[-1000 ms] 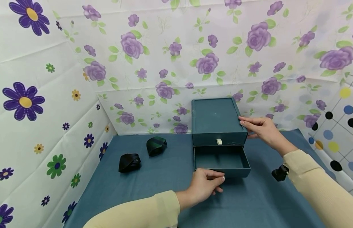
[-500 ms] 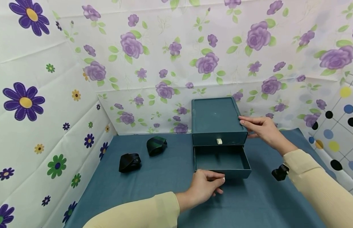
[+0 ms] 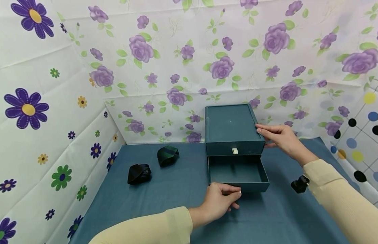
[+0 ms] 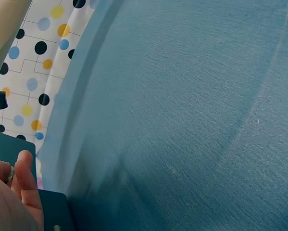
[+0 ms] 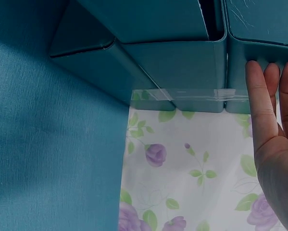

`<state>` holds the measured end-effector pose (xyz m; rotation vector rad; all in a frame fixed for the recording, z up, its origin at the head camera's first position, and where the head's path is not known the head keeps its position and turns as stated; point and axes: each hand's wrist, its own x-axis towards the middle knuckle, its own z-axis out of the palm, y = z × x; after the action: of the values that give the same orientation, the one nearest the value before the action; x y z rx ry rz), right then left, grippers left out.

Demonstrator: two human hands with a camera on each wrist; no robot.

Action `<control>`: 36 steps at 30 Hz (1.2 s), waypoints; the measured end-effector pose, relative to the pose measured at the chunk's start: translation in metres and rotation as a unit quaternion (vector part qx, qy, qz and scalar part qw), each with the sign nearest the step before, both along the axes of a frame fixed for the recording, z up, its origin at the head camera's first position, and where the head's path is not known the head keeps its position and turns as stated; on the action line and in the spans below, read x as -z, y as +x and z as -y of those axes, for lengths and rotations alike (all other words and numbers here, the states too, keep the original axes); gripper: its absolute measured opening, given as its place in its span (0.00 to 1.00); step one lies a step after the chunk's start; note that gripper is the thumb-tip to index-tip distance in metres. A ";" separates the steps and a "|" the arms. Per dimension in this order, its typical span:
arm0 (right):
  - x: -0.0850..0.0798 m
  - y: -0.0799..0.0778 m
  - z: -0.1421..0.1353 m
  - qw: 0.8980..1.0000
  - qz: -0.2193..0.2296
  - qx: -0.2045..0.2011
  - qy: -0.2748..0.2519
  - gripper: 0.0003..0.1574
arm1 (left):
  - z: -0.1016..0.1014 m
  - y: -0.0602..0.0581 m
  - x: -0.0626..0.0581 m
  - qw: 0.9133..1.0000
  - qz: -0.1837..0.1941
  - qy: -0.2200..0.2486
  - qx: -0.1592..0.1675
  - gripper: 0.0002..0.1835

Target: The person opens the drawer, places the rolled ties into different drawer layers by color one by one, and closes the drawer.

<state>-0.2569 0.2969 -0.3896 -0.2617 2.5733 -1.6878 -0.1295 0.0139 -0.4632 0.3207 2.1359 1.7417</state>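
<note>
The drawer unit (image 3: 231,123) is my landmark: a squarish, dark teal box with a smooth, matte look, a thin raised rim round its flat top and rounded edges where the right wrist view shows its side. Pale scratches mark one face there, and a glossy strip of clear tape (image 5: 196,95) crosses the side. Low on its front, the lower drawer (image 3: 254,187) juts out towards me, a shallow tray with thin, straight walls; above it the upper drawer (image 3: 219,148) sits flush, with a short cream tab (image 3: 234,151).

My left hand (image 3: 218,201), before the unit, pinches the small whitish pull (image 4: 10,174) of the lower drawer between thumb and fingers, hiding the left part of its front from me. My right hand (image 3: 279,137) lies against the unit's right side, fingers extended and fingertips touching the wall.

To the left of the unit, well apart from it, lie two rolled bundles of sleek fabric: a dark green banded roll (image 3: 168,156), and farther out and nearer me a black roll (image 3: 139,174). Fine-grained blue cloth covers the counter (image 3: 176,196) under everything. Behind the unit hangs a creased sheet (image 3: 176,118) printed with purple roses; a dotted sheet (image 3: 364,135) stands well to its right.
</note>
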 end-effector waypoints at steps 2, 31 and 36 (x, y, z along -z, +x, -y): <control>0.000 0.000 0.000 1.000 0.001 0.000 0.000 0.30 | 0.000 0.000 0.000 1.000 0.000 0.000 0.001 0.10; -0.002 0.001 -0.001 1.000 -0.002 -0.003 0.003 0.30 | 0.001 0.007 -0.002 1.000 -0.004 0.009 0.005 0.09; -0.001 0.001 0.000 1.000 -0.001 -0.004 0.003 0.30 | 0.002 0.007 -0.006 1.000 -0.006 0.013 0.016 0.11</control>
<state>-0.2561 0.2969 -0.3886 -0.2740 2.5742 -1.6792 -0.1225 0.0118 -0.4575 0.3700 2.1070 1.7546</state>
